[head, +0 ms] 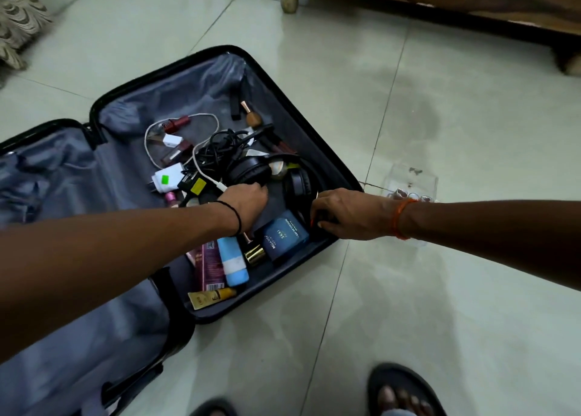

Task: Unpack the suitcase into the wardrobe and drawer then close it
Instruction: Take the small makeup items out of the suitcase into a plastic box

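Black hard-shell suitcase (327, 151) lies open flat on pale glossy floor tiles (440, 290), its grey satin lining crumpled, the right half littered with small goods. Black padded over-ear headphones (251, 172) sit mid-tray among tangled black cable (220, 148); left hand (248, 202) curls onto one earcup, right hand (342, 214) pinches the band's far end. Best lifted level, cables shaken free first; dark blue matte perfume box (284, 238) lies just beside.

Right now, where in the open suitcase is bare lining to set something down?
Free: the far corner of the right half, beyond the cables, and the whole left half. Crowded: the middle and near end, with headphones, chargers, tubes, the blue box and both hands.
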